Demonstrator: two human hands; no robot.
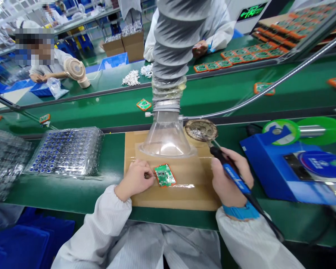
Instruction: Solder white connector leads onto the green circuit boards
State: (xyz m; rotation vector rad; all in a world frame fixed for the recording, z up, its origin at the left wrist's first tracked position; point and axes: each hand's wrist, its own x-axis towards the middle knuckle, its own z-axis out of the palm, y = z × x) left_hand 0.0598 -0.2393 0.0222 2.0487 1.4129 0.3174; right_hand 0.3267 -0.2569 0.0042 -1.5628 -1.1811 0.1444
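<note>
While the left hand (136, 179) lies across the cardboard's (172, 201) left edge, fingertips at the circuit board (165, 175), whether they pinch it cannot be told. The board lies near the cardboard's middle. Across the right edge, the right hand (227, 189) is wrapped around the soldering iron (235, 178), whose tip end reaches the dish (213, 130) near the far right corner. Judged risks: a loose left hold could let the board skid; a hasty swing of the iron could burn those fingers.
</note>
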